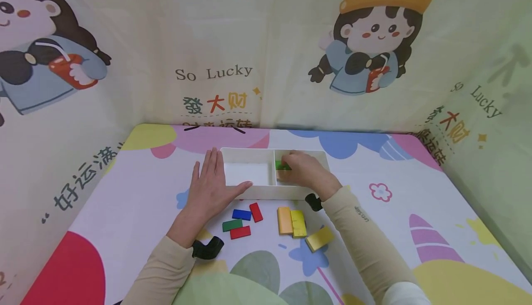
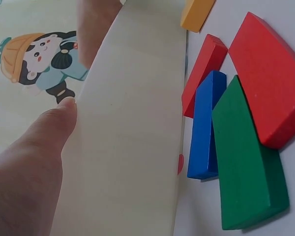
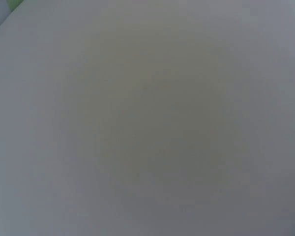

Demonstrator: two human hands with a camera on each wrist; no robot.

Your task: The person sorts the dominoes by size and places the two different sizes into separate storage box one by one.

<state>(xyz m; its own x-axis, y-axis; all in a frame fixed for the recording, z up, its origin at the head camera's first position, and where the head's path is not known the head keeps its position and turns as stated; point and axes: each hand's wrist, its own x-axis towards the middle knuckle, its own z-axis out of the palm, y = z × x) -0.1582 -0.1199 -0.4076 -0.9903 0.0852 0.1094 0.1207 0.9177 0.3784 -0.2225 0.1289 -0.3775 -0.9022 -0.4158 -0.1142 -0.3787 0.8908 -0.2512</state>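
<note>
Leftmost, left hand [image 1: 209, 185]: lay with straight fingers against the left end of the white tray [image 1: 249, 192], thumb stretched over the near rim; its grip was relaxed and clasped nothing.
Left sleeve [image 1: 160, 270]: beige, reaching the wrist, where a curved left black piece [image 1: 208, 248] sat on the inner side.
Loose cluster: lay on the printed surface [image 1: 390, 222], on the near side of the tray. The dark green block [image 1: 232, 225] touched the near red block [image 1: 240, 232]; the blue block [image 1: 242, 214] was just beside the green one, and the far red block [image 1: 256, 212] stood at the blue one's right end, turned more lengthwise.
Tray divider [image 1: 275, 169]: split the tray, set crosswise, into a left and a right compartment.
Bright green block [image 1: 281, 165]: was in the right compartment, just right of the divider, partly covered by the right hand [image 1: 309, 171].
Warm-coloured blocks: the orange block [image 1: 284, 220] and the yellow block [image 1: 298, 224] lay side by side, touching; the gold block [image 1: 319, 239] lay slantwise just beside the yellow one's near end.
Right hand: reached down into the right compartment, back upward; its fingertips were hidden, so whether its grip grasped the bright green block could not be told. The right wrist view was mostly a pale blur.
Right sleeve [image 1: 365, 240]: beige, with a right black piece [image 1: 313, 202] at the wrist.
</note>
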